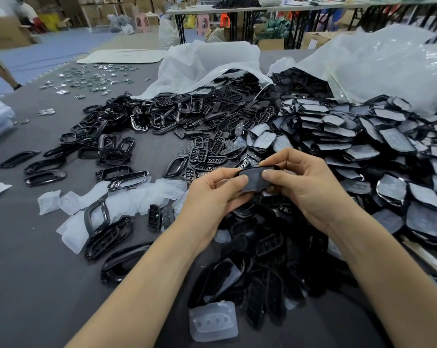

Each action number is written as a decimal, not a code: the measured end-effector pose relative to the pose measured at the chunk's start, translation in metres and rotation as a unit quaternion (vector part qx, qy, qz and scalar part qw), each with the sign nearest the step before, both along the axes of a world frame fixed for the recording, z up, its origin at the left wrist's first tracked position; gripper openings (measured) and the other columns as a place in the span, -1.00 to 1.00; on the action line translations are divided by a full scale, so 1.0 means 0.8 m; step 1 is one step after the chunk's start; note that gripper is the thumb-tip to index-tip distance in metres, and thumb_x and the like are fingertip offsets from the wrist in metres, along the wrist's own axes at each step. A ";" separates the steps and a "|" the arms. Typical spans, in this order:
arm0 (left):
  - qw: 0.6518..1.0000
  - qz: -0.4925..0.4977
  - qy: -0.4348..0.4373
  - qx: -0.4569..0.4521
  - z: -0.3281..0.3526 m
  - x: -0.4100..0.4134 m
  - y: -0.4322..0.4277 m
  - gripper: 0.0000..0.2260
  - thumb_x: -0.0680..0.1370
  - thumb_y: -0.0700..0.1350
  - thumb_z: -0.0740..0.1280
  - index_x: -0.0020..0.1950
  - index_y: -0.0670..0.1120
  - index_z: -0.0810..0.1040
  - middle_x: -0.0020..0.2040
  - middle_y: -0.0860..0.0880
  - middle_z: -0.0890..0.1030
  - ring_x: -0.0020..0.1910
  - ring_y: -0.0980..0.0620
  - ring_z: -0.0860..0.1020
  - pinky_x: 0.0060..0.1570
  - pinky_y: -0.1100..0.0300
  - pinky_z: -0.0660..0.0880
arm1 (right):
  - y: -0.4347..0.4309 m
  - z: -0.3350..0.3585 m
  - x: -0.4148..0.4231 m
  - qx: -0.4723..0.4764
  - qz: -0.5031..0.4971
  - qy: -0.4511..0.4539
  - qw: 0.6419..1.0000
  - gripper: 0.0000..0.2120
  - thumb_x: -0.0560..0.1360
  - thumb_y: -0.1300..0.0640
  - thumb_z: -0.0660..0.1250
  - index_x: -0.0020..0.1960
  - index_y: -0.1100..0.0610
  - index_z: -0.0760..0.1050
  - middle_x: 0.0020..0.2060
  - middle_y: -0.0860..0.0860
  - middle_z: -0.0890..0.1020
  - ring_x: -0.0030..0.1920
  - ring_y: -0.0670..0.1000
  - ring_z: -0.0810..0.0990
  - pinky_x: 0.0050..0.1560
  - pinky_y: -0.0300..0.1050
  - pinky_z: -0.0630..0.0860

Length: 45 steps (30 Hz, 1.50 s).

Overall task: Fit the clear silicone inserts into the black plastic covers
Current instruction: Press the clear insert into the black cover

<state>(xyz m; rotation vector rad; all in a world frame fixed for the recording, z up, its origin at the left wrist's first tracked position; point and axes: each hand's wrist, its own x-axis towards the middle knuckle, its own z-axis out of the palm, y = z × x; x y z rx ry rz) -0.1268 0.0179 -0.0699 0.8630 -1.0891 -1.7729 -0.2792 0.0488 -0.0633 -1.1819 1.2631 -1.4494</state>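
You pinched one black cover between your left hand and right hand, thumbs pressing its face, above the near pile of black parts, where uneven thumb pressure could have left one edge unseated or flicked the cover into that pile.

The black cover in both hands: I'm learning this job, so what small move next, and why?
Probably press both thumbs along the edges: the left hand and right hand pinch the black cover, whose greyish face suggests an insert lying in it.
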 end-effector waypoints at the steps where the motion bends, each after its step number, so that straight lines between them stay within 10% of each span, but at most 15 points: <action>1: 1.000 -0.003 0.022 0.019 0.001 0.000 -0.001 -0.92 0.54 -0.34 0.28 -0.06 -0.24 0.57 -0.14 -0.16 0.68 -0.13 -0.02 0.66 -0.06 0.22 0.61 | 0.000 0.000 0.000 -0.001 0.000 0.002 1.000 -0.72 0.44 0.41 0.36 -0.26 0.06 0.59 -0.28 0.05 0.58 -0.29 -0.09 0.55 -0.30 -0.26 0.49; 45: 0.989 -0.028 0.074 0.125 0.012 0.006 0.000 -0.90 0.54 -0.38 0.26 -0.10 -0.36 0.57 -0.19 -0.19 0.66 -0.27 0.04 0.66 -0.18 0.27 0.62 | -0.004 -0.002 -0.003 -0.024 -0.035 0.012 0.999 -0.81 0.48 0.36 0.35 -0.13 0.08 0.55 -0.31 -0.01 0.61 -0.30 -0.08 0.62 -0.24 -0.14 0.63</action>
